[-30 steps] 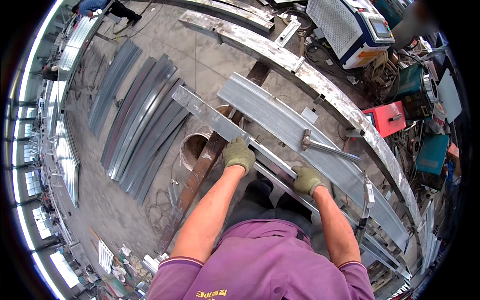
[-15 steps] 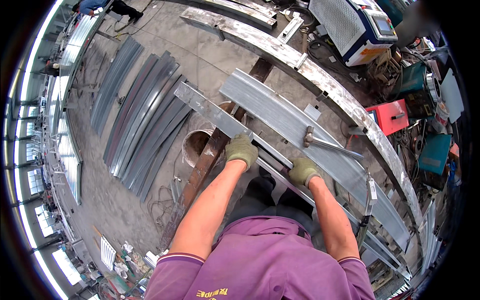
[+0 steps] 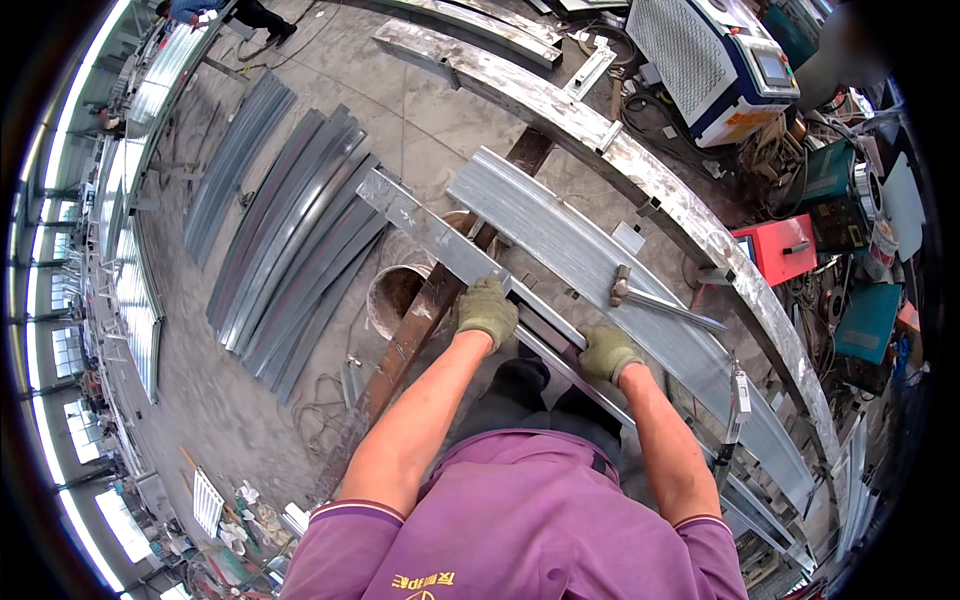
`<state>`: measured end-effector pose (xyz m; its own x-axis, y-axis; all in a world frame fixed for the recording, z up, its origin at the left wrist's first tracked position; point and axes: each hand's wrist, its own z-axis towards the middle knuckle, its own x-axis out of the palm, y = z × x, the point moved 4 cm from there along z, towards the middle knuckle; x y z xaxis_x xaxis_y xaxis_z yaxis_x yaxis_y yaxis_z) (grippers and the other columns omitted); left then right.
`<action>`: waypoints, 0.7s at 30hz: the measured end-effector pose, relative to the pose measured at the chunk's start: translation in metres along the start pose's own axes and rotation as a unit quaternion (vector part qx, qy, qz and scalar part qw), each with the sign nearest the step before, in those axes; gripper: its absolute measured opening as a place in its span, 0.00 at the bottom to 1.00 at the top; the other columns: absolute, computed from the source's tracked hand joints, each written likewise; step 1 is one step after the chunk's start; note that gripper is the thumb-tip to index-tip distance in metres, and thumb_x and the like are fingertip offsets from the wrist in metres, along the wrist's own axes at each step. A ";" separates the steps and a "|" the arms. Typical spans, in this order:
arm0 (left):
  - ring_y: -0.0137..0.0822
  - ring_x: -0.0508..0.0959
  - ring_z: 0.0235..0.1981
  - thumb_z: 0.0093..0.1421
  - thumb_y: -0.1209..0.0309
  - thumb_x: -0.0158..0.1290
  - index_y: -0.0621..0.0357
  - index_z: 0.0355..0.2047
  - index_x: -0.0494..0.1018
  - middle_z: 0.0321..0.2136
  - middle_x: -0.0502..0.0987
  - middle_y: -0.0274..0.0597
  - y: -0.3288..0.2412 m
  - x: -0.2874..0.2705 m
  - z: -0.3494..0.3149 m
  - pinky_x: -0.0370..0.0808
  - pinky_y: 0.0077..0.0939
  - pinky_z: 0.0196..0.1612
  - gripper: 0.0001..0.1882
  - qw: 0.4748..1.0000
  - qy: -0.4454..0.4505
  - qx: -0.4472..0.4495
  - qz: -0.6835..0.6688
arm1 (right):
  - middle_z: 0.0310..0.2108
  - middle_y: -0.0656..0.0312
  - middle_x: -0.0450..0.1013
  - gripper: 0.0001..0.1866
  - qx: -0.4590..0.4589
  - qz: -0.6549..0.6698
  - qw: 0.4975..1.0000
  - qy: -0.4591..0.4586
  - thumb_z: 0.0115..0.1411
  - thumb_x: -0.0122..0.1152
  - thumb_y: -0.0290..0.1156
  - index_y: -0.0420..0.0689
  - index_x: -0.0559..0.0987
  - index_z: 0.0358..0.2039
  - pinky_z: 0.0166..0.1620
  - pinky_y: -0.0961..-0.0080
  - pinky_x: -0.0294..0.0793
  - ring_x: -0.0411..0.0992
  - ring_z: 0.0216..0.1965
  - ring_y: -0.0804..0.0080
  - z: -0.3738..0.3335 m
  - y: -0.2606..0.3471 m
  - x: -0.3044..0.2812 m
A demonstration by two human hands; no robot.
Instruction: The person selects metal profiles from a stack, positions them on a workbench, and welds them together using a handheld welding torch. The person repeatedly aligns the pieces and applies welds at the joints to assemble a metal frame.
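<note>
Both my hands wear green work gloves. My left hand (image 3: 487, 310) grips the near edge of a long narrow galvanised steel strip (image 3: 420, 225) that lies across a rusty beam (image 3: 415, 335). My right hand (image 3: 608, 354) grips the same strip further right, close to my body. Just beyond it lies a wider curved steel sheet (image 3: 560, 240), and on that sheet rests a hammer (image 3: 655, 300) with a metal handle, a short way past my right hand.
Several curved steel sheets (image 3: 290, 240) lie stacked on the concrete floor at left. A bucket (image 3: 395, 295) stands under the beam. A long curved steel girder (image 3: 680, 210) runs behind. A white machine (image 3: 715, 60), red box (image 3: 780, 245) and green units sit at right.
Both hands have shifted slightly along the narrow strip while keeping their grip. The hammer stays on the wide sheet.
</note>
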<state>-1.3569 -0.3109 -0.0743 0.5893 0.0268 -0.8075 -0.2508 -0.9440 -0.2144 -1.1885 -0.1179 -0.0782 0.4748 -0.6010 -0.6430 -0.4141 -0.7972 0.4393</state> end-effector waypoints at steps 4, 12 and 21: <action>0.60 0.76 0.62 0.62 0.62 0.54 0.68 0.56 0.72 0.58 0.77 0.64 -0.003 -0.006 -0.002 0.72 0.52 0.66 0.26 1.000 -0.002 0.011 -0.011 | 0.44 0.44 0.83 0.19 0.024 -0.013 1.000 -0.005 0.62 0.62 0.45 0.47 0.85 0.46 0.54 0.46 0.78 0.81 0.49 0.40 -0.005 0.003 -0.003; 0.63 0.78 0.58 0.60 0.62 0.54 0.68 0.58 0.72 0.56 0.78 0.66 0.002 0.001 -0.007 0.74 0.54 0.64 0.29 0.992 -0.069 0.040 -0.095 | 0.53 0.43 0.81 0.33 -0.011 0.258 0.965 -0.052 0.61 0.70 0.50 0.39 0.81 0.60 0.62 0.52 0.75 0.79 0.56 0.43 -0.017 -0.044 -0.011; 0.63 0.78 0.56 0.59 0.62 0.56 0.66 0.51 0.74 0.51 0.79 0.64 0.011 0.008 -0.002 0.74 0.55 0.61 0.24 0.991 -0.099 0.032 -0.087 | 0.57 0.48 0.77 0.27 0.192 -0.131 0.950 -0.209 0.57 0.71 0.42 0.45 0.81 0.55 0.67 0.49 0.66 0.72 0.63 0.47 0.009 -0.155 -0.036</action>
<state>-1.3529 -0.3215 -0.0821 0.4666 0.2567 -0.8464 -0.2111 -0.8970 -0.3884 -1.1484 0.0276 -0.1288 0.2845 -0.2466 -0.9264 -0.6153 -0.7880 0.0208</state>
